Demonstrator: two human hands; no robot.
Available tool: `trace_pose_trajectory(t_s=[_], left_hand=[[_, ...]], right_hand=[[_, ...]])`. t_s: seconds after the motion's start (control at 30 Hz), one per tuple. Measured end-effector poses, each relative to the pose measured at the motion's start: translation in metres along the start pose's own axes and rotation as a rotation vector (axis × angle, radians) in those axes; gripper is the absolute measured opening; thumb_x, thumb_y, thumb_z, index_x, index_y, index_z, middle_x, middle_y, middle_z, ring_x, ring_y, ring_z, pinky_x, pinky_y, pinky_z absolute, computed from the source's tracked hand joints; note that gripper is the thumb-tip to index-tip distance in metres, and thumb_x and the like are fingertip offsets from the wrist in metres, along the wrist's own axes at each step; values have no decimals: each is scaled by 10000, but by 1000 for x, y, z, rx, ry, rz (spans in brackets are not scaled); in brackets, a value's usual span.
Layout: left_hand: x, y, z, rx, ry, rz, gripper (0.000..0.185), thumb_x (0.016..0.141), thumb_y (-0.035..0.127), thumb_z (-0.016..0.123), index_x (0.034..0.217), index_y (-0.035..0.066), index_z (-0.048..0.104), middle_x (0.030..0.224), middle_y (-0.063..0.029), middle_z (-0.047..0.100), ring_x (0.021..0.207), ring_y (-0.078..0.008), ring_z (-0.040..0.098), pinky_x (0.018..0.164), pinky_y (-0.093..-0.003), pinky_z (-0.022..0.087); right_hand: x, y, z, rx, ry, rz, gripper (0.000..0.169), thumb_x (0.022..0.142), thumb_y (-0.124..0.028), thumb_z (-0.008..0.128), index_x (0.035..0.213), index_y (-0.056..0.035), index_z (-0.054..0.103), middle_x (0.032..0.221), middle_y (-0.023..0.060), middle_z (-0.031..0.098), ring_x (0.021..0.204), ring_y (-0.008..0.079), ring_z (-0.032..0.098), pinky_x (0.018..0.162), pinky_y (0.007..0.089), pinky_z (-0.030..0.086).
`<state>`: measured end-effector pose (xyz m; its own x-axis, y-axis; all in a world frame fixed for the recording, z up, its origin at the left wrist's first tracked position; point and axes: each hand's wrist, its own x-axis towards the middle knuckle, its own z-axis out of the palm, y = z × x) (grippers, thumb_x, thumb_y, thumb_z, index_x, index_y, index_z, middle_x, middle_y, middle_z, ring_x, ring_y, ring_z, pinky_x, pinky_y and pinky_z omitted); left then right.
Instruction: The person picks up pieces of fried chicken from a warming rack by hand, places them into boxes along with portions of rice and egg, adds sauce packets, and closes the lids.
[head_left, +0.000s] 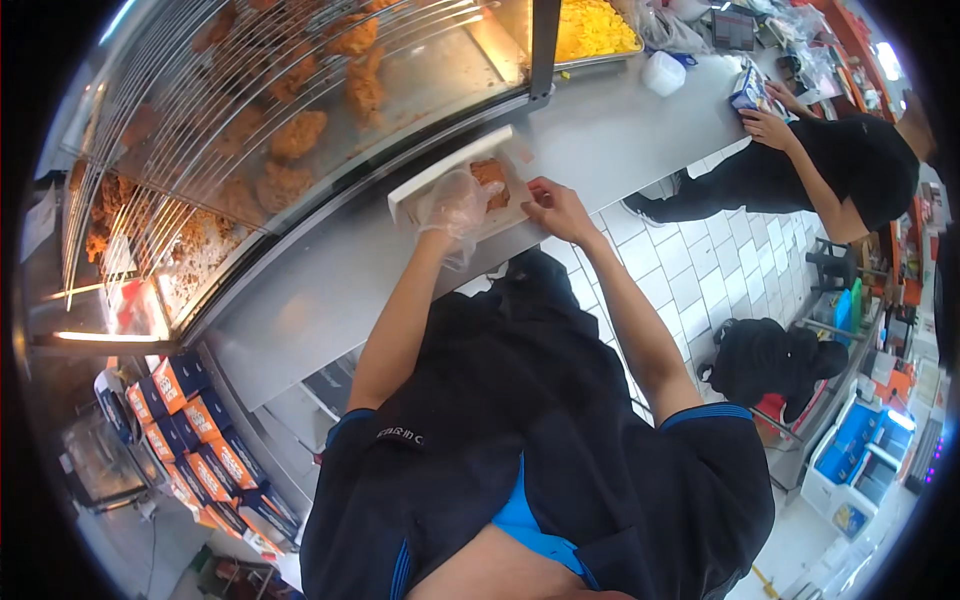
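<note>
An uncovered white cardboard box (450, 174) rests on the steel counter beside the display case. Inside it is brown fried chicken (490, 181). My left hand (456, 204), in a loose clear plastic glove, reaches into the box against the chicken. The glove's folds hide whether its fingers grip a piece. Bare, my right hand (553, 208) has thumb and fingertips at the box's right side, pinching its edge.
A heated display case (420, 120) with fried chicken on wire racks borders the counter (315, 315). Yellow food fills a tray (600, 61). To the right, a co-worker (817, 172) holds a small box (748, 86). Orange-and-blue cartons (202, 442) are stacked at lower left.
</note>
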<state>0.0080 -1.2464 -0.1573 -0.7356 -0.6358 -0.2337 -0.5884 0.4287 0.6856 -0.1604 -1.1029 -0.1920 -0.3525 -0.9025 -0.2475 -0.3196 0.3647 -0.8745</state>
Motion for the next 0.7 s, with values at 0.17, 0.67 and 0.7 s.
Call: trace_pose_trajectory(t_s=[0.17, 0.67, 0.7], left_hand=[[-28, 54, 6, 544, 524, 65, 383, 915, 309, 535, 1133, 2, 602, 940, -256, 654, 911, -355, 650, 775, -471, 504], [-54, -31, 44, 584, 507, -121, 275, 820, 280, 633, 843, 5, 639, 902, -214, 634, 898, -410, 583, 795, -498, 443], [-48, -40, 50, 547, 588, -79, 310, 826, 299, 636, 856, -9, 638, 918, -226, 635, 903, -422, 578, 811, -499, 436]], right_hand=[[7, -8, -23, -148, -125, 4, 492, 870, -414, 620, 1092, 25, 614, 967, 192, 688, 899, 325, 669, 809, 389, 516], [31, 12, -40, 155, -414, 138, 507, 914, -475, 585, 1080, 4, 588, 894, 67, 653, 725, 136, 642, 629, 271, 529], [34, 7, -42, 140, -385, 125, 507, 914, -475, 585, 1080, 4, 588, 894, 67, 653, 725, 136, 642, 629, 271, 529]])
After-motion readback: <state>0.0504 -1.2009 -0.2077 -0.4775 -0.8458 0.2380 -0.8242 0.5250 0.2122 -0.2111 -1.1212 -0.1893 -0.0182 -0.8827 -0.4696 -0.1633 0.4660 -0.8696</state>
